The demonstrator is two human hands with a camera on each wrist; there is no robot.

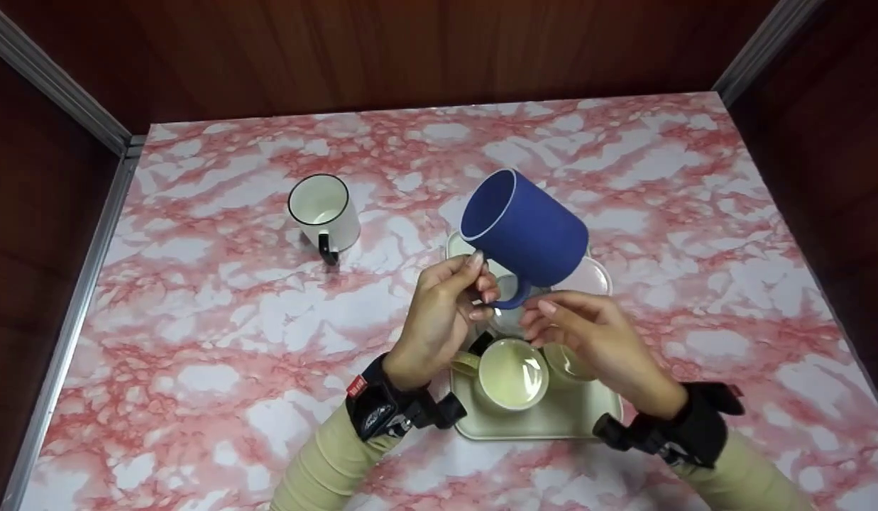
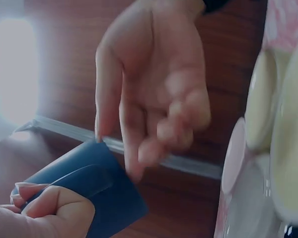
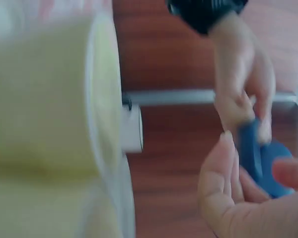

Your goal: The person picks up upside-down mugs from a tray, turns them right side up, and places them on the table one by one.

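Observation:
A blue mug (image 1: 538, 227) with a white rim is held tilted above the tray, its mouth toward the upper left. My left hand (image 1: 439, 312) grips its handle, thumb near the rim. My right hand (image 1: 598, 333) has loosely bent fingers, fingertips right by the lower end of the handle. In the left wrist view, the right hand (image 2: 159, 94) shows its palm, relaxed fingers beside the blue mug (image 2: 109, 183). The right wrist view shows the left hand (image 3: 246, 79) at the blue handle (image 3: 251, 151).
Below the hands, a pale tray (image 1: 538, 427) carries several cups, including a yellow-green mug (image 1: 513, 376), another yellowish one (image 1: 568, 363) and a pale pink-white one (image 1: 593, 278). A white mug (image 1: 339, 223) with black rim and handle stands upright at left on the marbled table (image 1: 218, 319).

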